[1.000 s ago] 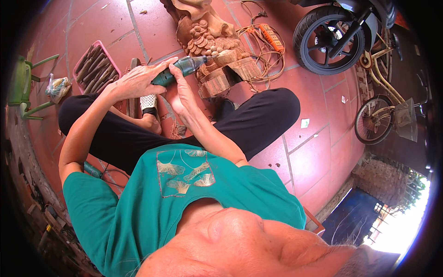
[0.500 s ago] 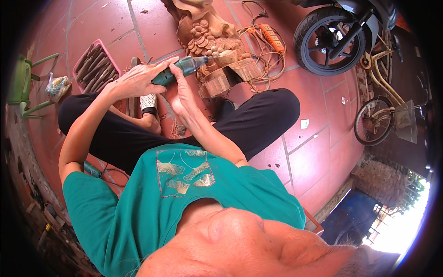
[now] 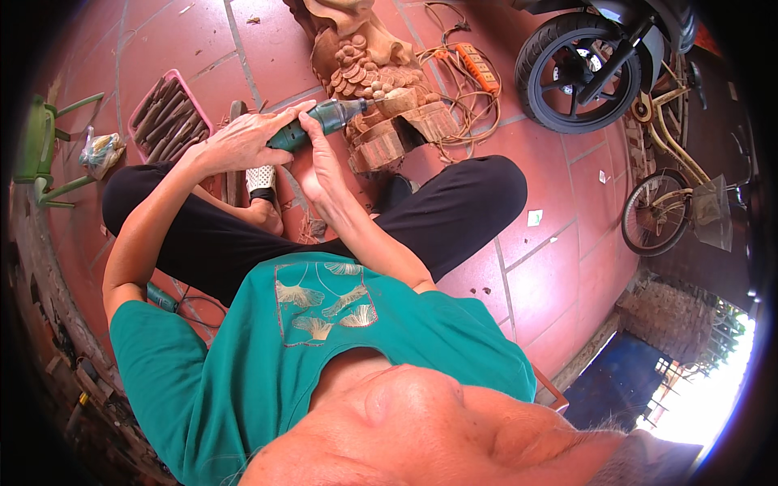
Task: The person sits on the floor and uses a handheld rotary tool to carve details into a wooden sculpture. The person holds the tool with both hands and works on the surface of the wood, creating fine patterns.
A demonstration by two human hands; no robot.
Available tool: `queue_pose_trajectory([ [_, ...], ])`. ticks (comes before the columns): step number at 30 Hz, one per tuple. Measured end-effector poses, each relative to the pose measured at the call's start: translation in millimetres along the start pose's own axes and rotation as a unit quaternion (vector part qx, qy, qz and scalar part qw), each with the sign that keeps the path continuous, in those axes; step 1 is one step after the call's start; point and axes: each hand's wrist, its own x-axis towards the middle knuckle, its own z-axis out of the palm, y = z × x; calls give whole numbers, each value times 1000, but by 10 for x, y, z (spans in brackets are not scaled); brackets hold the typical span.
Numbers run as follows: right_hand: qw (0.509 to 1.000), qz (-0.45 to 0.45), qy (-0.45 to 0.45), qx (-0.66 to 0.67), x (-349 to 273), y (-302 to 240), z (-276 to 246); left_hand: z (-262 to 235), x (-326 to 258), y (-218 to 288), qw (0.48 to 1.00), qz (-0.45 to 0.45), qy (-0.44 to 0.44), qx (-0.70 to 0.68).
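Observation:
A dark green rotary tool [image 3: 326, 118] is held in both hands. My left hand [image 3: 241, 142] closes over its rear part, with fingers laid along the top. My right hand [image 3: 314, 168] grips it from below, thumb up against the body. The tool's thin bit points right, at the lower part of a brown wood carving [image 3: 391, 71] with coin-like discs and stepped blocks. Bit and wood look to be touching or almost so; I cannot tell which. Part of the tool's rear is hidden by my left fingers.
A pink basket [image 3: 209, 121] of chisel-like tools stands left, near a green stool [image 3: 36, 142] and a plastic bag [image 3: 100, 154]. An orange power strip [image 3: 476, 68] with coiled cable lies right of the carving. A motorbike wheel [image 3: 531, 77] and a bicycle [image 3: 677, 142] stand farther right.
The rotary tool's front end has shifted very slightly left and down along the carving. Both hands keep their hold.

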Motion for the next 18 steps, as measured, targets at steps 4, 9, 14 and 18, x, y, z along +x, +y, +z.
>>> queue_pose_trajectory([
  [4, 1000, 8, -10, -5, 65, 5, -64, 37, -5, -43, 1000, 8, 11, 5],
  [9, 1000, 5, -19, -3, 40, -8, -35, 31, 13, -20, 1000, -9, 2, 4],
  [14, 1000, 1, -13, -6, -15, -14, 13, 16, 13, -12, 1000, -9, -1, 5],
  [18, 1000, 2, -20, -5, 27, -10, -11, 47, 3, -63, 1000, 12, 19, 16],
])
